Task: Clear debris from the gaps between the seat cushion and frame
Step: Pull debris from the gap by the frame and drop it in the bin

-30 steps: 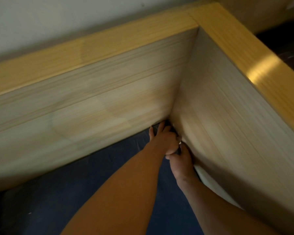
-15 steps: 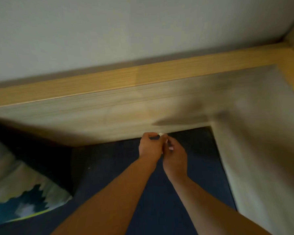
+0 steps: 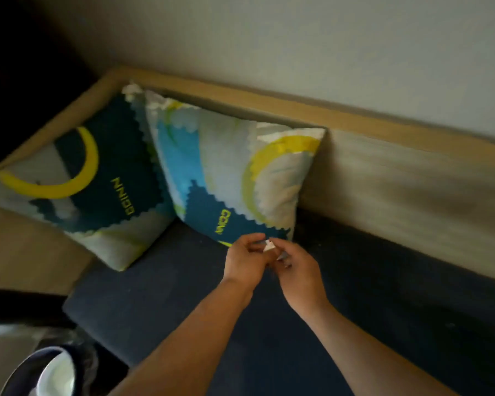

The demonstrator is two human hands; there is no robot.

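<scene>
Both my hands are raised over the dark blue seat cushion (image 3: 369, 324), close together. A small white scrap of debris (image 3: 269, 245) sits pinched between the fingertips of my left hand (image 3: 245, 260) and my right hand (image 3: 299, 267). The light wooden frame (image 3: 397, 178) runs along the back of the seat, under a pale wall. The gap between cushion and frame shows as a dark line at the right (image 3: 412, 247).
Two patterned pillows lean against the frame at the left: a dark one (image 3: 92, 178) and a lighter one (image 3: 226, 167) just behind my hands. A dark bin with a white liner (image 3: 49, 372) stands at the bottom left, off the seat's front edge.
My hands left the right corner of the frame holding a white scrap and moved left along the seat. The view swung left, bringing the pillows and bin into sight.
</scene>
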